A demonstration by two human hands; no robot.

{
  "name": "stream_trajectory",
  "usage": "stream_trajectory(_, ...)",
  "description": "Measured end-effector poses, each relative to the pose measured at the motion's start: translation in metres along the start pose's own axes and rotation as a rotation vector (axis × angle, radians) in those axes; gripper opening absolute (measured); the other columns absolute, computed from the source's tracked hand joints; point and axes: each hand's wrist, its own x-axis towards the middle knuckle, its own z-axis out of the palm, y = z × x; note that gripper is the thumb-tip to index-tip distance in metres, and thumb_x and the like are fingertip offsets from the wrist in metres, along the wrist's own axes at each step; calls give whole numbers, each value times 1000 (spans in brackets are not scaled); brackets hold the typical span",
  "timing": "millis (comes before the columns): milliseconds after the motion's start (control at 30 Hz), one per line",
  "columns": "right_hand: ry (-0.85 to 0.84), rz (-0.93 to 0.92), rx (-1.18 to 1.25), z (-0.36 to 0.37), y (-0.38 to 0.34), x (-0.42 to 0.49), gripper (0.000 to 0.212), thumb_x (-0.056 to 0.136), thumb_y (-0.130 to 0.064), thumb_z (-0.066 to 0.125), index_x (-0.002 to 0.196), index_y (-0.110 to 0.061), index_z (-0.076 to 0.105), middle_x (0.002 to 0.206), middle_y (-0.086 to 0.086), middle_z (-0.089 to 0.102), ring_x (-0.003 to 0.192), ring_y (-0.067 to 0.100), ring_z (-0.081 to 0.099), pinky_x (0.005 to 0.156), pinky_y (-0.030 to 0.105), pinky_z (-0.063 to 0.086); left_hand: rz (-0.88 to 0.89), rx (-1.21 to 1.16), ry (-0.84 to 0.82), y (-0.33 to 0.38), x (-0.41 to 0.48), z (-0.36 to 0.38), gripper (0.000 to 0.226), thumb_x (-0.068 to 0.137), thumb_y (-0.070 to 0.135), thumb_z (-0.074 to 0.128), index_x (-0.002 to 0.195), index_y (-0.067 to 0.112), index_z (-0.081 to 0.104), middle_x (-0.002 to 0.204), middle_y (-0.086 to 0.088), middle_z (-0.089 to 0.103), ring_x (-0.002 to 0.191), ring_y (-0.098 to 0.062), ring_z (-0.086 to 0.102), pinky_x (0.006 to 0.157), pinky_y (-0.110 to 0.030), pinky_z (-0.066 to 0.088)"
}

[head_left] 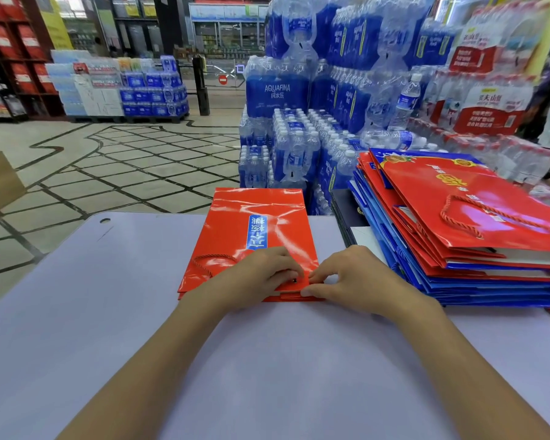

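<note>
Left hand [261,276] and right hand [358,279] both pinch one red bag [258,217]; one stack [458,227] beside.

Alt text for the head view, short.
The left hand and right hand pinch the near edge of a flat red paper bag on a table. A stack of bags lies to its right, bottled water packs behind.

a pale table [77,296] stands on a tiled floor [124,173] before stacked water packs [299,90] and red shelving [16,52].
</note>
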Motion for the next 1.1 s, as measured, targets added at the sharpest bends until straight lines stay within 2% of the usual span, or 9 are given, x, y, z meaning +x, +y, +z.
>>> stream_trajectory(233, 24, -1, -12, 0, -1, 0, 40, 78, -65, 59, 86, -32, 79, 82, -16, 73, 81, 3, 65, 80, 32, 53, -116, -153, 100, -2, 0, -2, 14, 93, 13, 62, 103, 14, 71, 84, 16, 63, 79, 10, 57, 69, -4, 40)
stream_trajectory(367, 48, -27, -56, 0, 1, 0, 63, 75, -78, 38, 87, -30, 78, 79, -14, 73, 75, 6, 64, 75, 31, 52, -76, -109, 106, -4, 2, -1, 10, 91, 16, 65, 98, 15, 73, 90, 10, 63, 83, -1, 57, 73, -11, 43)
stream_trajectory(500, 63, -84, -102, 1, 3, 1, 69, 79, -78, 31, 88, -28, 78, 80, -13, 73, 74, 8, 65, 74, 30, 50, -95, -41, 90, -8, 3, 1, 12, 93, 25, 63, 100, 22, 72, 97, 8, 59, 93, -5, 53, 80, -21, 45)
stream_trajectory(667, 214, -134, -116, 5, 7, 3, 59, 86, -70, 36, 85, -26, 76, 80, -10, 73, 72, 10, 65, 70, 35, 51, -9, 27, 65, -6, -2, -5, 26, 99, 30, 52, 107, 15, 71, 102, 3, 63, 96, -9, 53, 84, -28, 45)
stream_trajectory(767, 414, -173, -85, 7, 7, 3, 36, 89, -55, 54, 87, -26, 74, 80, -12, 71, 71, 9, 64, 65, 38, 53, -7, -50, 75, -5, -7, -13, 28, 98, 30, 54, 123, 22, 66, 112, 9, 60, 104, -2, 52, 91, -17, 41)
stream_trajectory(833, 496, -175, -50, 8, 4, 4, 23, 87, -45, 69, 87, -22, 68, 83, -12, 66, 70, 10, 61, 63, 37, 53, -1, -21, 60, -8, -8, -12, 36, 96, 23, 51, 131, 22, 60, 118, 7, 58, 108, -5, 51, 94, -20, 40)
stream_trajectory(900, 584, -136, -93, 9, 0, 5, 24, 82, -39, 76, 80, -19, 62, 79, -9, 58, 64, 13, 55, 56, 31, 48, 2, 24, 53, -12, -6, -8, 41, 94, 18, 44, 133, 18, 57, 119, 3, 57, 109, -10, 50, 95, -26, 42)
stream_trajectory(1000, 667, -88, -232, 15, -5, 5, 28, 84, -41, 71, 66, -20, 66, 63, -5, 57, 53, 16, 52, 47, 29, 40, -29, 27, 89, -14, -2, -5, 40, 97, 8, 44, 134, 17, 56, 121, 0, 57, 110, -15, 50, 94, -27, 42)
stream_trajectory(1100, 630, -20, -315, 26, -9, 7, 31, 84, -40, 64, 59, -22, 68, 52, -3, 59, 48, 20, 55, 47, 28, 38, -30, 30, 107, -14, -2, -5, 39, 97, 8, 44, 133, 15, 56, 123, -1, 57, 112, -15, 50, 96, -27, 41)
